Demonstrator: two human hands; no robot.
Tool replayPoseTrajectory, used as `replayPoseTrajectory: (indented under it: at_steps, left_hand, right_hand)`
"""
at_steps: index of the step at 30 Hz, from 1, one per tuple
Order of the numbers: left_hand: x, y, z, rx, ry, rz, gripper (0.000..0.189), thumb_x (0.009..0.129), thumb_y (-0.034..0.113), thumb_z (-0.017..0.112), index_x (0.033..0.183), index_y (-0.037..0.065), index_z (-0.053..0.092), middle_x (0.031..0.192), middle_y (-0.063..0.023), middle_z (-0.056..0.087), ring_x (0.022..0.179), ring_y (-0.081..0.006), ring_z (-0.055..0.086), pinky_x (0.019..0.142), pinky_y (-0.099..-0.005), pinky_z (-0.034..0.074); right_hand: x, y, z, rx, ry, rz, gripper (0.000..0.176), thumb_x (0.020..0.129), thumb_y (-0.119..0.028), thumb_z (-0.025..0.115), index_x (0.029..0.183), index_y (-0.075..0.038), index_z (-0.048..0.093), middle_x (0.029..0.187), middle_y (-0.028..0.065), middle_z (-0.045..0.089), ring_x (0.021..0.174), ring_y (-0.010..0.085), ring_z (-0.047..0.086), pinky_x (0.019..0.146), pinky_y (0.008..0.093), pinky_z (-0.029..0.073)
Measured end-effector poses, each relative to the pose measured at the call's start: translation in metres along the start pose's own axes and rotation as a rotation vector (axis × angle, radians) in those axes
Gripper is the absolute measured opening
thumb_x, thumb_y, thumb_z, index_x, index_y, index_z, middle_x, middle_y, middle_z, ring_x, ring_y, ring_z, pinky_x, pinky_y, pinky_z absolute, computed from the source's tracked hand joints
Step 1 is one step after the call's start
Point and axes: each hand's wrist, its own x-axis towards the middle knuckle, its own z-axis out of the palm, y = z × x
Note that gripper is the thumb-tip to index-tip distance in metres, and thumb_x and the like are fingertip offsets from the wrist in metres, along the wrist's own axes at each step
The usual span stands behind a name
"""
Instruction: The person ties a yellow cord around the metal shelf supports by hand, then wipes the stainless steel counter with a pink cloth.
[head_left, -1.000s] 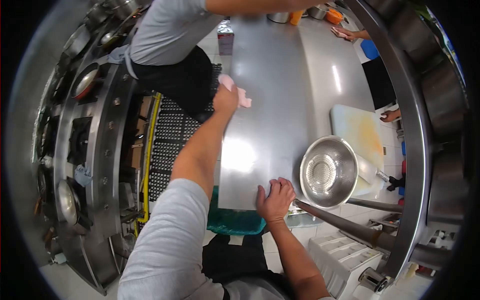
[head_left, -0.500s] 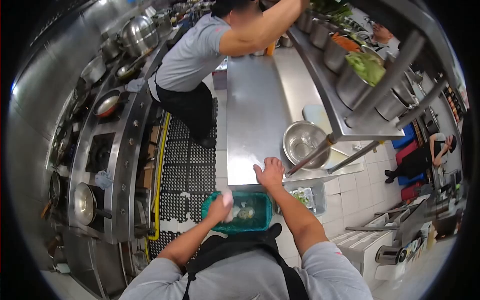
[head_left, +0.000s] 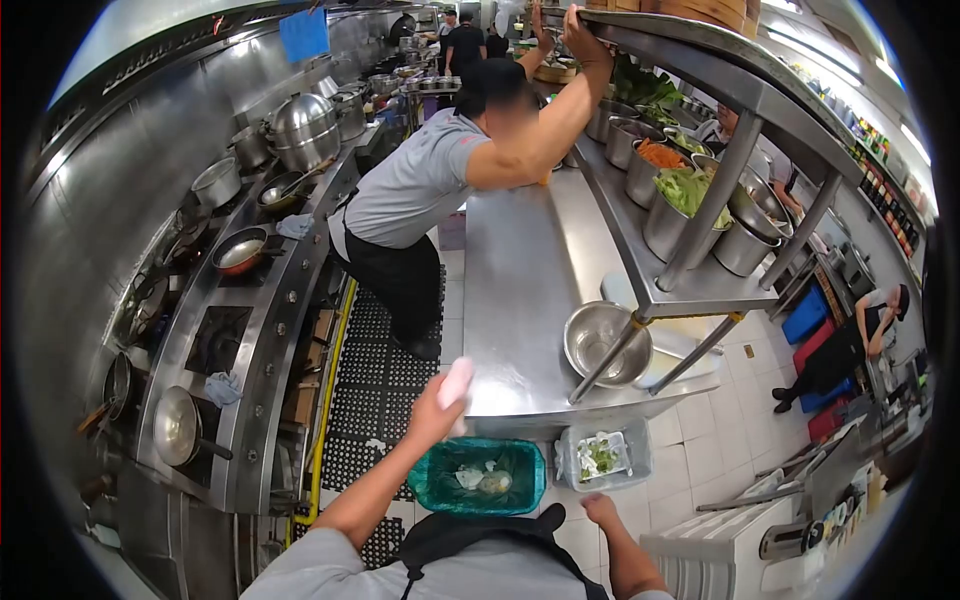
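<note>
My left hand (head_left: pixel 434 412) is closed around a pale pink cloth (head_left: pixel 456 384), above the left edge of a green-lined bin (head_left: pixel 425 484) on the floor. Some whitish scraps (head_left: pixel 484 477) lie inside that bin. Low at my right side is my right hand (head_left: pixel 600 508), with its fingers curled; whether it holds anything is hidden. A grey tub (head_left: pixel 640 468) with a white tray and green leaves stands just beyond it. The steel worktable (head_left: pixel 510 330) carries a metal bowl (head_left: pixel 606 345) near its front right corner.
A co-worker (head_left: pixel 400 190) leans over the worktable with raised arms. A stove line (head_left: pixel 225 325) with pans runs along the left. At the right, a steel shelf (head_left: pixel 700 298) holds vegetable containers. Another person (head_left: pixel 860 330) stands farther right.
My left hand has risen from the green-lined bin with the cloth. My right hand has come off the worktable and down towards my body. The view has tilted up.
</note>
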Motion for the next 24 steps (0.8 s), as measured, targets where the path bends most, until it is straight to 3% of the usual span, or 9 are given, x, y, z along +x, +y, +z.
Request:
replayPoseTrajectory:
  at_steps: [2,6,8,10,16,21,22,23,24]
  left_hand:
    - [0.037,0.023,0.031,0.089,-0.081,-0.034,0.062,0.085,0.040,0.075,0.134,0.007,0.058,0.123,-0.0212,0.069,0.110,-0.0387,0.069,0.093,-0.0465,0.054]
    - [0.067,0.029,0.104,0.520,-0.125,0.087,0.072,0.088,0.051,0.068,0.143,0.008,0.051,0.149,-0.0180,0.051,0.136,-0.0450,0.048,0.104,-0.0607,0.045]
    - [0.076,0.011,0.131,0.512,-0.317,0.132,0.071,0.091,0.048,0.065,0.149,0.009,0.046,0.156,-0.0160,0.044,0.144,-0.0458,0.039,0.106,-0.0646,0.042]
    - [0.068,-0.003,0.158,0.761,-0.573,0.131,0.073,0.095,0.043,0.062,0.157,0.015,0.036,0.164,-0.0123,0.033,0.150,-0.0440,0.030,0.108,-0.0733,0.034]
    - [0.047,0.016,0.207,0.817,-0.641,0.170,0.081,0.091,0.045,0.068,0.160,0.018,0.033,0.169,-0.0134,0.023,0.151,-0.0458,0.025,0.109,-0.0799,0.025]
    - [0.024,0.013,0.204,0.618,-0.416,0.174,0.080,0.087,0.039,0.073,0.155,0.013,0.038,0.160,-0.0184,0.035,0.147,-0.0464,0.032,0.108,-0.0741,0.031]
    - [0.015,0.006,0.199,0.565,-0.346,0.178,0.080,0.086,0.037,0.074,0.153,0.012,0.039,0.157,-0.0190,0.038,0.145,-0.0456,0.034,0.108,-0.0720,0.033]
    - [0.009,-0.004,0.188,0.370,-0.282,0.288,0.072,0.084,0.029,0.074,0.147,0.010,0.047,0.146,-0.0189,0.047,0.138,-0.0422,0.044,0.105,-0.0628,0.042]
    - [0.001,-0.008,0.173,0.242,-0.226,0.414,0.053,0.086,0.022,0.071,0.134,0.007,0.057,0.132,-0.0192,0.056,0.125,-0.0392,0.054,0.099,-0.0524,0.050]
  right_hand:
    - [-0.008,0.080,0.013,-0.325,-0.087,-0.103,0.022,0.085,-0.027,0.070,0.091,-0.006,0.069,0.079,0.0138,0.071,0.076,0.0305,0.071,0.069,0.0398,0.057]
    - [-0.102,0.099,0.004,0.635,-0.053,0.784,0.022,0.088,-0.025,0.068,0.098,-0.005,0.067,0.090,0.0152,0.073,0.075,0.0258,0.072,0.065,0.0354,0.057]
    - [-0.146,0.145,0.015,-0.190,-0.358,0.152,0.024,0.088,-0.025,0.069,0.101,-0.005,0.069,0.095,0.0176,0.074,0.078,0.0271,0.073,0.067,0.0354,0.057]
    - [-0.201,0.183,0.056,0.114,-0.133,0.271,0.038,0.091,-0.035,0.061,0.117,-0.010,0.075,0.118,0.0192,0.074,0.096,0.0425,0.073,0.091,0.0630,0.056]
    - [-0.230,0.119,0.036,0.206,-0.183,0.510,0.025,0.092,-0.028,0.058,0.100,-0.010,0.073,0.092,0.0111,0.070,0.078,0.0291,0.069,0.074,0.0484,0.055]
    - [-0.150,0.108,-0.043,-0.307,0.085,-0.214,0.022,0.093,-0.023,0.055,0.086,-0.010,0.071,0.070,0.0044,0.067,0.063,0.0180,0.066,0.059,0.0362,0.054]
    - [-0.118,0.084,-0.078,0.137,-0.076,0.137,0.025,0.096,-0.024,0.052,0.089,-0.010,0.072,0.073,0.0026,0.066,0.066,0.0154,0.063,0.065,0.0347,0.054]
    - [-0.103,0.033,-0.112,0.805,0.120,0.179,0.028,0.097,-0.022,0.049,0.085,-0.008,0.070,0.078,0.0033,0.067,0.073,0.0145,0.062,0.071,0.0330,0.053]
    - [-0.114,-0.068,-0.176,0.756,0.233,0.025,0.027,0.097,-0.017,0.049,0.083,-0.005,0.069,0.082,0.0060,0.068,0.080,0.0169,0.063,0.078,0.0325,0.052]
